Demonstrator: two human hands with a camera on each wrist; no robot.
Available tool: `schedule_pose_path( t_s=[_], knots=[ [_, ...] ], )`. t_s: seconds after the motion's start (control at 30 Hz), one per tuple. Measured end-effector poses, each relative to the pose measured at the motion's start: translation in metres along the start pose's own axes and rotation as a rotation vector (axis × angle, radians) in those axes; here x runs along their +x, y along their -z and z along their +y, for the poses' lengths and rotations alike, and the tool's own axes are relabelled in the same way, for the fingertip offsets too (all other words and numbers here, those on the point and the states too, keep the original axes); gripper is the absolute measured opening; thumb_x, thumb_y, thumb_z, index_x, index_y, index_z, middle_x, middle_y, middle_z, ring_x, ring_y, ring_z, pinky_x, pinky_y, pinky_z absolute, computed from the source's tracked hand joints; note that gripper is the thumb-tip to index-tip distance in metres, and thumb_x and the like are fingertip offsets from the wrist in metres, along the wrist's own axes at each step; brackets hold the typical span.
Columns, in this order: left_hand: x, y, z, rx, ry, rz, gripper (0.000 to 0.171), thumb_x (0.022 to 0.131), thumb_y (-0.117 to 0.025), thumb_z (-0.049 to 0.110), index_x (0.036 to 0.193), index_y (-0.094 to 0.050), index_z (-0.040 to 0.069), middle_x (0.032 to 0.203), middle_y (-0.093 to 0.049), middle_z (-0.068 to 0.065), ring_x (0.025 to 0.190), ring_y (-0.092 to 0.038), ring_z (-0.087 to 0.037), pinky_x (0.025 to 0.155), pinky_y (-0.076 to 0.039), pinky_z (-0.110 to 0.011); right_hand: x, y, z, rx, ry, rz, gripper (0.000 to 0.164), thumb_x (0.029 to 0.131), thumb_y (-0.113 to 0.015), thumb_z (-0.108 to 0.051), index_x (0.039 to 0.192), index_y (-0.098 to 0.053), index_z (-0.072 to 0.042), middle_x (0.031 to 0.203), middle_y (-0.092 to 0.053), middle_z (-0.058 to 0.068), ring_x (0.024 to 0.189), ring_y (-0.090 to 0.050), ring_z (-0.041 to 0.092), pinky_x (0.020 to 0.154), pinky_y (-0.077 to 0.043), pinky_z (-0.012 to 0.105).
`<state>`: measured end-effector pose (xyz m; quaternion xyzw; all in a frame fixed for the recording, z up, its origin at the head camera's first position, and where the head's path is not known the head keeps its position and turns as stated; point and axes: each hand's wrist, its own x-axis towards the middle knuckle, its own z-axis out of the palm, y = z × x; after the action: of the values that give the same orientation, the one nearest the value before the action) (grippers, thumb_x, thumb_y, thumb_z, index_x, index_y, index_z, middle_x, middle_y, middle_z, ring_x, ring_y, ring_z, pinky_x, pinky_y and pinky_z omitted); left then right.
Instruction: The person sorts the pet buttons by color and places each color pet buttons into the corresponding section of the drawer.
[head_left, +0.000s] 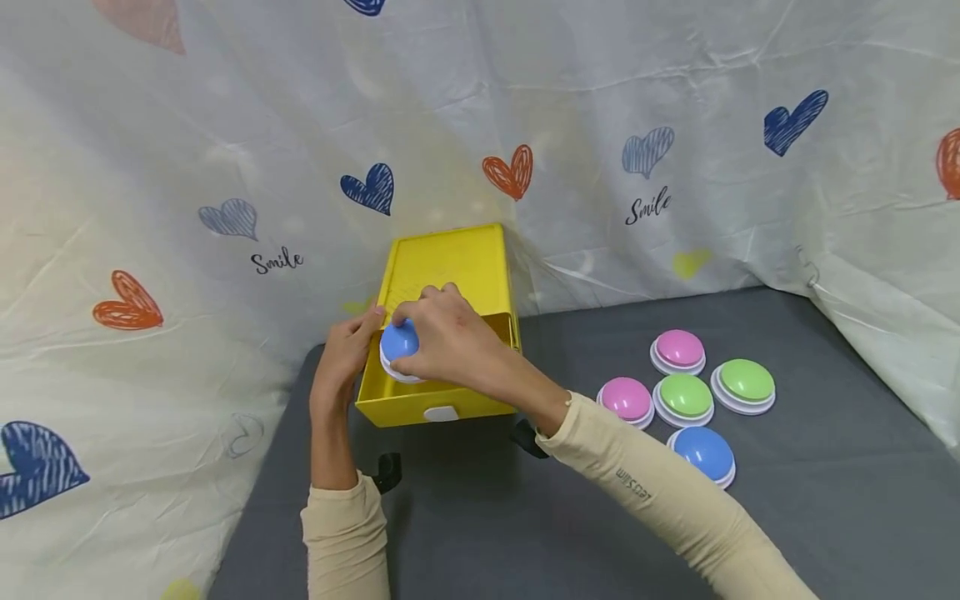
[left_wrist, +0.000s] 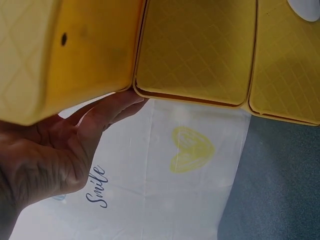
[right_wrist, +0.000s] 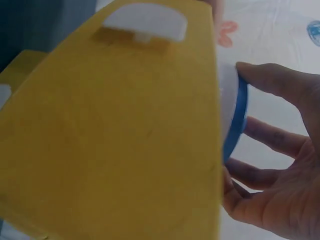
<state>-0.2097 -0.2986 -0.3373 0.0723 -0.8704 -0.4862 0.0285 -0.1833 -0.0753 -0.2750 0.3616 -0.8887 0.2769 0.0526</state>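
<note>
My right hand (head_left: 453, 337) pinches a blue dome button with a white base (head_left: 399, 342) between thumb and fingers, at the left part of a pulled-out yellow drawer (head_left: 397, 410). From the right wrist view, thumb and fingertips lie around the rim of the blue button (right_wrist: 242, 107), partly hidden behind the drawer front (right_wrist: 150, 130). The drawer belongs to a small yellow drawer cabinet (head_left: 450, 258) with white handles. My left hand (head_left: 347, 354) is at the left side; in the left wrist view its extended fingers touch the cabinet corner behind the drawer.
To the right on the dark grey table (head_left: 585, 517) stand two pink buttons (head_left: 679, 347), two green buttons (head_left: 686, 395) and a blue button (head_left: 703, 452). A white curtain (head_left: 570, 108) printed with hearts hangs close behind the cabinet. Lower drawers (left_wrist: 195, 55) are closed.
</note>
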Motion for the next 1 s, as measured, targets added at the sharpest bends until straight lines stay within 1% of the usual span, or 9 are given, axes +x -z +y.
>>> schedule_pose_path(
  t_s=[0.1, 0.17, 0.3, 0.4, 0.47, 0.53, 0.7, 0.9, 1.0],
  knots=[
    [0.001, -0.001, -0.001, -0.016, -0.007, 0.0, 0.056, 0.105, -0.05, 0.062, 0.091, -0.066, 0.01, 0.058, -0.036, 0.01, 0.057, -0.041, -0.011, 0.056, -0.039, -0.024, 0.004, -0.003, -0.004, -0.05, 0.04, -0.035, 0.04, 0.09, -0.081, -0.037, 0.123, -0.077, -0.013, 0.114, -0.075, 0.003, 0.099, -0.06, 0.016, 0.091, -0.05, 0.028],
    [0.001, 0.0, -0.002, -0.021, -0.005, 0.008, 0.055, 0.104, -0.051, 0.064, 0.083, -0.063, 0.015, 0.057, -0.035, 0.011, 0.056, -0.038, -0.011, 0.055, -0.038, -0.025, 0.007, -0.006, -0.005, -0.061, 0.076, -0.059, 0.033, 0.09, -0.081, -0.035, 0.114, -0.079, -0.012, 0.101, -0.075, 0.0, 0.089, -0.059, 0.013, 0.086, -0.047, 0.026],
    [0.0, 0.001, -0.004, -0.039, 0.007, 0.015, 0.056, 0.103, -0.052, 0.065, 0.068, -0.051, 0.021, 0.057, -0.031, 0.011, 0.055, -0.034, -0.011, 0.054, -0.035, -0.025, 0.013, -0.015, -0.004, -0.034, 0.09, -0.1, 0.019, 0.09, -0.081, -0.031, 0.088, -0.074, -0.013, 0.07, -0.059, -0.003, 0.064, -0.05, 0.011, 0.064, -0.036, 0.02],
    [-0.001, 0.001, -0.003, -0.047, 0.018, 0.008, 0.056, 0.102, -0.053, 0.066, 0.068, -0.052, 0.021, 0.057, -0.032, 0.011, 0.055, -0.035, -0.011, 0.055, -0.036, -0.025, 0.016, -0.021, -0.003, -0.01, 0.033, -0.122, 0.03, 0.089, -0.082, -0.032, 0.073, -0.064, -0.014, 0.06, -0.043, -0.003, 0.055, -0.043, 0.012, 0.05, -0.029, 0.019],
    [-0.001, 0.0, -0.003, -0.043, 0.02, 0.003, 0.055, 0.102, -0.052, 0.066, 0.075, -0.059, 0.019, 0.058, -0.033, 0.011, 0.057, -0.038, -0.011, 0.057, -0.038, -0.026, 0.017, -0.025, -0.002, -0.021, -0.003, -0.13, 0.036, 0.088, -0.084, -0.034, 0.069, -0.059, -0.015, 0.058, -0.039, -0.004, 0.054, -0.041, 0.012, 0.048, -0.028, 0.019],
    [-0.001, -0.001, -0.002, -0.039, 0.019, 0.0, 0.055, 0.102, -0.051, 0.067, 0.087, -0.066, 0.016, 0.06, -0.036, 0.01, 0.06, -0.042, -0.011, 0.06, -0.041, -0.025, 0.019, -0.028, -0.001, -0.036, -0.024, -0.14, 0.041, 0.087, -0.085, -0.036, 0.067, -0.057, -0.014, 0.057, -0.038, -0.005, 0.054, -0.041, 0.012, 0.047, -0.027, 0.019],
    [-0.001, -0.002, -0.003, -0.047, 0.012, 0.003, 0.061, 0.103, -0.05, 0.067, 0.107, -0.07, 0.008, 0.063, -0.039, 0.01, 0.065, -0.048, -0.012, 0.063, -0.043, -0.024, 0.021, -0.035, -0.002, -0.077, -0.018, -0.174, 0.039, 0.088, -0.086, -0.039, 0.074, -0.058, -0.015, 0.061, -0.039, -0.004, 0.053, -0.039, 0.011, 0.048, -0.028, 0.019],
    [-0.001, -0.002, -0.004, -0.038, 0.005, 0.008, 0.062, 0.102, -0.051, 0.067, 0.106, -0.07, 0.008, 0.065, -0.043, 0.01, 0.071, -0.052, -0.012, 0.066, -0.044, -0.023, 0.019, -0.038, -0.004, -0.131, -0.018, -0.172, 0.032, 0.091, -0.084, -0.036, 0.082, -0.061, -0.015, 0.065, -0.041, -0.002, 0.055, -0.04, 0.012, 0.048, -0.03, 0.02],
    [0.0, -0.002, -0.004, -0.034, 0.001, 0.008, 0.06, 0.102, -0.052, 0.068, 0.103, -0.07, 0.01, 0.064, -0.042, 0.01, 0.07, -0.052, -0.012, 0.065, -0.044, -0.024, 0.018, -0.039, -0.003, -0.122, -0.011, -0.175, 0.032, 0.092, -0.083, -0.037, 0.082, -0.06, -0.016, 0.065, -0.043, -0.003, 0.055, -0.042, 0.011, 0.049, -0.032, 0.02]
  ],
)
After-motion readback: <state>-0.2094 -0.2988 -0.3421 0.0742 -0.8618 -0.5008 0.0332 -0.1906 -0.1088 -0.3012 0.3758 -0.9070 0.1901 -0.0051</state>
